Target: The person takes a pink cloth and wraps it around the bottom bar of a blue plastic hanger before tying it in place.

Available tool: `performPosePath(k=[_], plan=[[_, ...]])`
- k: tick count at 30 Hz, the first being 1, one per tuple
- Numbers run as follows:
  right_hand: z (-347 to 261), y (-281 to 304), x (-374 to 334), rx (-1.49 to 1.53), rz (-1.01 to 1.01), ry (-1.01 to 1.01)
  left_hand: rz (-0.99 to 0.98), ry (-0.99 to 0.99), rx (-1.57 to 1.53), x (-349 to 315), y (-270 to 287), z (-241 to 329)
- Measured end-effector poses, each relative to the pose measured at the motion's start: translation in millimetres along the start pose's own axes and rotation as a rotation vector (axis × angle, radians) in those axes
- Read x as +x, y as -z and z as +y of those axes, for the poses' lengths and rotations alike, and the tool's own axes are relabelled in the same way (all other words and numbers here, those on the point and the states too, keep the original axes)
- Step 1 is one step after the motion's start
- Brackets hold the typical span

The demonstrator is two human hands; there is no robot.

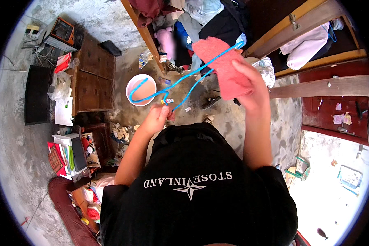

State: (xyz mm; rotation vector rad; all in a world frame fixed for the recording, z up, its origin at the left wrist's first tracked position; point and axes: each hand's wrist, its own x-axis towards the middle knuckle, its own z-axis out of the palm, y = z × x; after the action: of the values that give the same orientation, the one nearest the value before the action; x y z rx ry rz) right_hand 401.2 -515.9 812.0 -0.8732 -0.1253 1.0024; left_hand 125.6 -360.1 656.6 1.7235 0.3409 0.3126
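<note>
A blue wire clothes hanger [187,76] stretches across the space before me, its hook end at the left in front of the basin. My left hand [158,118] is closed around the hanger's near side. Over the far right end lies a coral-red cloth [221,65], bunched and hanging down. My right hand [252,84] grips that cloth at its right edge, thumb over the front. The cloth hides part of the hanger and some of the fingers.
A whitish basin [129,88] with murky water stands on the wet floor. Beyond is an open wardrobe piled with clothes [188,24]. At left are a wooden cabinet [95,74] and a dark screen [37,95]. A wooden beam [320,87] crosses at right; a shoe [211,102] lies ahead.
</note>
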Motion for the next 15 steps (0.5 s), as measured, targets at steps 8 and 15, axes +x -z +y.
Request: performPosePath(k=[8, 15], plan=[[12.1, -8.6, 5.4, 0.022, -0.039, -0.037, -0.019, 0.025, 0.117, 2.0, 6.9, 6.3], [9.7, -0.8, 7.9, -0.082, 0.04, 0.162, 0.051, -0.053, 0.228, -5.7, 26.9, 12.4]])
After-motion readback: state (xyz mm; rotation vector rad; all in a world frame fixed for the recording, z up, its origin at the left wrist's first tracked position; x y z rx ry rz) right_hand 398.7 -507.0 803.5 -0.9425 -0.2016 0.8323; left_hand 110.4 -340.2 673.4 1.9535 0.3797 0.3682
